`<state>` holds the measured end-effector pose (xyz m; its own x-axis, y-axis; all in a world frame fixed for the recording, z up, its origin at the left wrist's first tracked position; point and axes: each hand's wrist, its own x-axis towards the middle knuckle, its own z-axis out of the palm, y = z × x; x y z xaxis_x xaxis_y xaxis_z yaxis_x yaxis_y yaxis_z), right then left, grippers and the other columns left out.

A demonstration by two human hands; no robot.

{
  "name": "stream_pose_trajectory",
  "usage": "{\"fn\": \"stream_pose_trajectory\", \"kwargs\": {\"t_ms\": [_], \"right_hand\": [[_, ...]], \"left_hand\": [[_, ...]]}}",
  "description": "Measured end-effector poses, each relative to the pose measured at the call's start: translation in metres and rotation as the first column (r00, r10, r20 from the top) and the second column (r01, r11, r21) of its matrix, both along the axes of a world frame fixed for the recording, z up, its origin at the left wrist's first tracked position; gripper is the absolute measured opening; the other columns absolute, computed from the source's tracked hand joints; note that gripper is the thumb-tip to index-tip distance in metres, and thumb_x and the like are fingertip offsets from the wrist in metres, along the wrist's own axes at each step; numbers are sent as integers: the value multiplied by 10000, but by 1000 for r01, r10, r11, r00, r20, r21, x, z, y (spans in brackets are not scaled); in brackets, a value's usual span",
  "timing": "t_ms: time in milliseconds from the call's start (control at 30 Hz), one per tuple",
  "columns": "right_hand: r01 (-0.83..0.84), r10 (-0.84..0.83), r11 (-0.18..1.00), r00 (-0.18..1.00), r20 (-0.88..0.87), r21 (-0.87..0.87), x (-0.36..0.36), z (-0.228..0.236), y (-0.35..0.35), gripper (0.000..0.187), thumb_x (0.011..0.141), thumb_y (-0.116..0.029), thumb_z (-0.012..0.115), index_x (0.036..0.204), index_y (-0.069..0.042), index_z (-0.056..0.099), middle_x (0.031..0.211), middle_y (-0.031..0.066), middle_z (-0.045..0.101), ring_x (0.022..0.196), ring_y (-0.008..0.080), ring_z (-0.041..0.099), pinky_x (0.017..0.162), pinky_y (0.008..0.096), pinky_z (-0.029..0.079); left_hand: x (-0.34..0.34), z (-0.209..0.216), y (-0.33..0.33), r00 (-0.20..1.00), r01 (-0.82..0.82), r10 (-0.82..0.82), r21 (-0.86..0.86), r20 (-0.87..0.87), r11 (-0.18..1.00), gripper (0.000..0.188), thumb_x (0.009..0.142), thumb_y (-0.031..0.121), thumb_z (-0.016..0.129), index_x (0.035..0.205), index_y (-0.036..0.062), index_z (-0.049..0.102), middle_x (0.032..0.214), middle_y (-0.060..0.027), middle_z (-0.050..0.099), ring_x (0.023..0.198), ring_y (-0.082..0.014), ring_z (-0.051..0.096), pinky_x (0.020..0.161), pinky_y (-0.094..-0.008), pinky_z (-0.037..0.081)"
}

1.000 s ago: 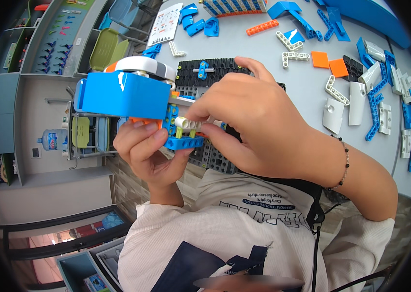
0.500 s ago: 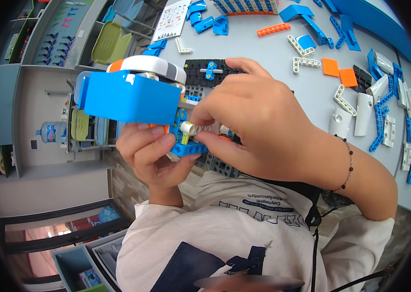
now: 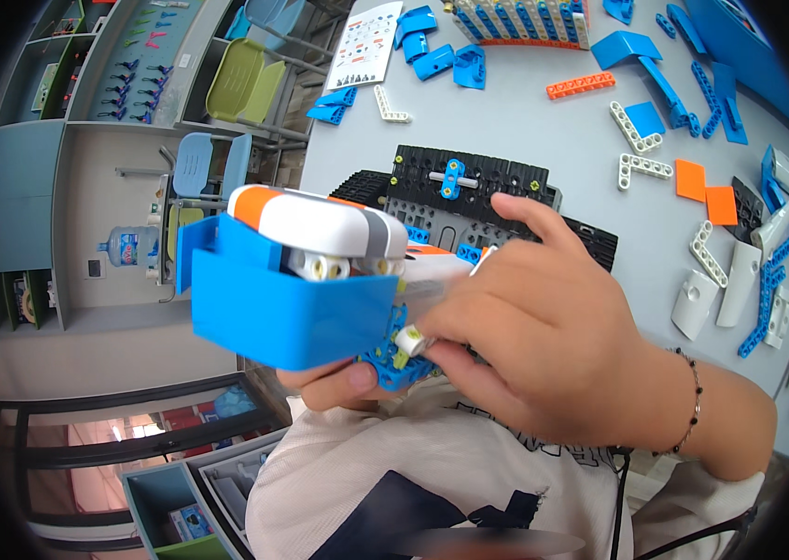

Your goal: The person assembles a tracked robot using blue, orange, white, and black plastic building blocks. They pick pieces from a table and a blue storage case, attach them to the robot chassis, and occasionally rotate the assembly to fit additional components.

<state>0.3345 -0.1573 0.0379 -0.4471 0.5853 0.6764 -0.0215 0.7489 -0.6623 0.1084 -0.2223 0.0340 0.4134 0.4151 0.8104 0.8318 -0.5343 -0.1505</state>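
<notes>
A toy building-set model with a large blue panel [image 3: 290,313] and a rounded white, orange and grey head [image 3: 315,222] is in my left hand [image 3: 340,385]. That hand grips it from below, mostly hidden behind the panel. My right hand [image 3: 544,327] pinches a small white beam [image 3: 410,342] between thumb and forefinger, with its other fingers partly raised. The beam sits against yellow-green pins and blue studded parts [image 3: 396,371] low on the model. Behind the hands lies a black tracked base [image 3: 506,182], with a blue connector and grey axle [image 3: 451,179] on its near track.
Loose blue panels [image 3: 433,63], white angled beams [image 3: 644,171], orange square tiles [image 3: 690,179] and white curved shells [image 3: 696,303] lie across the grey table. An instruction sheet [image 3: 364,45] rests at the far left, beside a block-built rack [image 3: 520,23]. Chairs [image 3: 243,84] stand left.
The model sits lower and further right in the picture and looks tilted differently. More of the tracked base shows, and less of my left hand. My right hand keeps its pinch.
</notes>
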Motion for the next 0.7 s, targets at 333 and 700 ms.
{"fn": "stream_pose_trajectory", "kwargs": {"t_ms": [333,700], "right_hand": [[-83,86,989,996,14,-119,3,3,2,224,658,-72,783,845,-110,666,737,16,606,688,164,602,1024,568,386],[-65,65,998,998,-3,-26,2,2,3,172,680,-79,773,826,-97,682,731,-1,603,674,151,595,999,563,417]], "left_hand": [[-24,16,5,998,13,-15,-42,-55,999,544,717,422,826,1081,236,469,1055,3,462,986,-200,550,835,-351,491],[-28,22,4,998,20,-24,-63,-66,998,562,717,445,819,1088,215,465,1060,-12,457,1000,-217,546,848,-372,497]]}}
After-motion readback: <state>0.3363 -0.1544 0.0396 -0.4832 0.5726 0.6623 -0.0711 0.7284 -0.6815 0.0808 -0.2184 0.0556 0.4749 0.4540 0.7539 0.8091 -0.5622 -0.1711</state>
